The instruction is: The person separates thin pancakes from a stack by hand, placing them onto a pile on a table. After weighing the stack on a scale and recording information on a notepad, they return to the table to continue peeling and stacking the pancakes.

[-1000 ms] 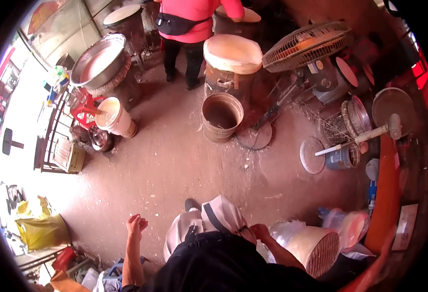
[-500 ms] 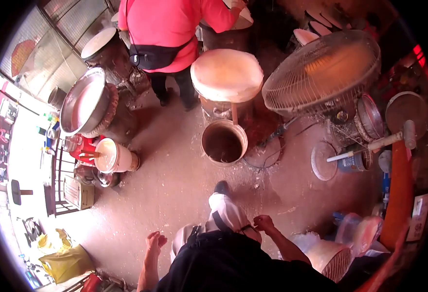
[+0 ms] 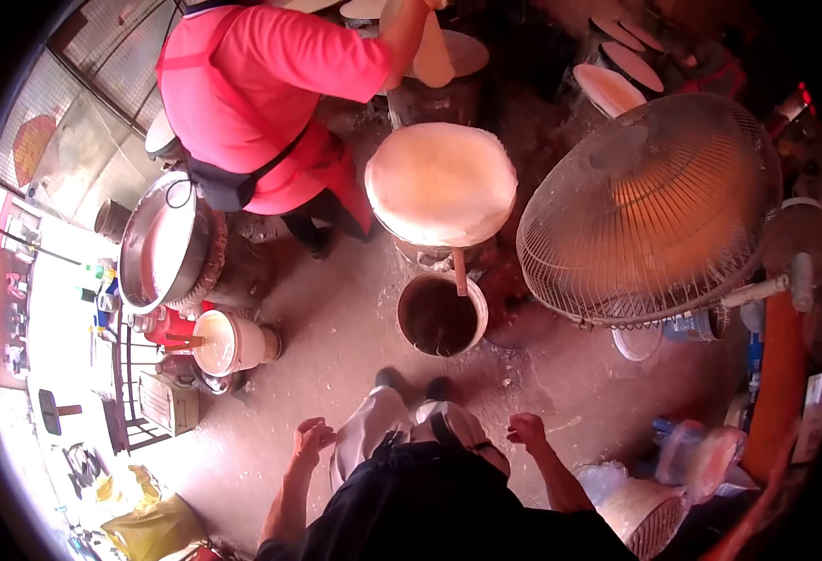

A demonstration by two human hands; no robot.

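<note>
My left hand (image 3: pixel 314 437) hangs beside my left thigh with its fingers loosely curled in and nothing visible in them. On the other side, my right hand (image 3: pixel 526 429) is level with my right hip, fingers also curled, no object showing. Neither hand touches anything around it. In front of my feet stands a deep round bucket (image 3: pixel 439 323) with a dark inside. Just beyond it, a wide pale round surface (image 3: pixel 441 185) tops a drum-like stand, with a wooden handle (image 3: pixel 459 271) sticking out toward me.
A co-worker in a pink top (image 3: pixel 243 103) stands ahead, holding a pale flat sheet (image 3: pixel 433 58). To the right is a large caged fan (image 3: pixel 649 210). Leftward are a metal basin (image 3: pixel 132 245), a white bucket (image 3: pixel 227 342) and a yellow bag (image 3: pixel 154 528). Plastic bags (image 3: pixel 700 458) lie lower right.
I have moved forward, so the bucket and fan appear nearer. The co-worker has shifted left, turned, and raised an arm with the pale sheet. My hands remain empty-looking at my sides.
</note>
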